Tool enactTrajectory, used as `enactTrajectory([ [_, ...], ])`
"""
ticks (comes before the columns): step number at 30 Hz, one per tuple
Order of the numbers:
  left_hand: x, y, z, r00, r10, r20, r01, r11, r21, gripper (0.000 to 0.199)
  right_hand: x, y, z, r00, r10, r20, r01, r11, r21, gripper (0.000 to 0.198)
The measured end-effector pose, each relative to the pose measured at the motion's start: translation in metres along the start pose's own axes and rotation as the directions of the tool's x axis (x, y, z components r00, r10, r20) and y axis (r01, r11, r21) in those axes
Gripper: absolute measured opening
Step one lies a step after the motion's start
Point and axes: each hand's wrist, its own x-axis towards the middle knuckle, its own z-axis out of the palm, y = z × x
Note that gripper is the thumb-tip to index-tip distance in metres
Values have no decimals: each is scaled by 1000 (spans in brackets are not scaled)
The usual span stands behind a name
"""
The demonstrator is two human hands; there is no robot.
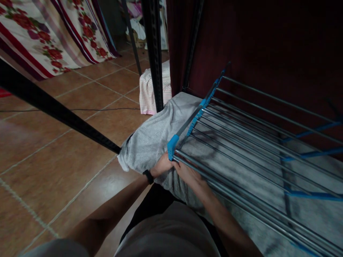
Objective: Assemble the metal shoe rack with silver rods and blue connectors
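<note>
A clothes drying rack [227, 116] with metal bars and blue plastic joints lies on a grey blanket [150, 142] in front of me. My left hand [163, 164], below a dark wristband, grips the rack's near corner just under the blue end piece. Right beside it, my right hand [186, 174] is closed around the same corner by the near metal bar. The fingers of both hands are partly hidden by the rack and by each other.
Dark perforated metal posts [154, 53] stand at the blanket's far left corner, and another slants in from the left [59, 107]. A dark red panel [254, 43] rises behind. Striped cloth [147, 91], a floral curtain [53, 35] and a thin cable [107, 109] are over the tiled floor.
</note>
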Motion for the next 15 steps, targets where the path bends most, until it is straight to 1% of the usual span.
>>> enactTrajectory([
  [4,1,3,-1,1000,8,23,-8,1000,-15,13,-3,0,-1,1000,-8,5,8,997,71,44],
  [7,0,7,-2,999,7,36,-6,1000,-28,14,-3,0,0,1000,-9,-13,10,996,89,42],
  [10,-3,12,-4,999,7,46,-5,999,-40,15,-4,-1,1,999,-12,-45,14,998,60,41],
  [13,-4,15,-6,998,15,54,-12,999,-46,17,-6,0,1,1000,-23,-18,23,1000,10,44],
  [15,-3,14,-6,998,15,59,-13,999,-43,17,-9,2,1,999,-52,-6,52,999,-16,47],
])
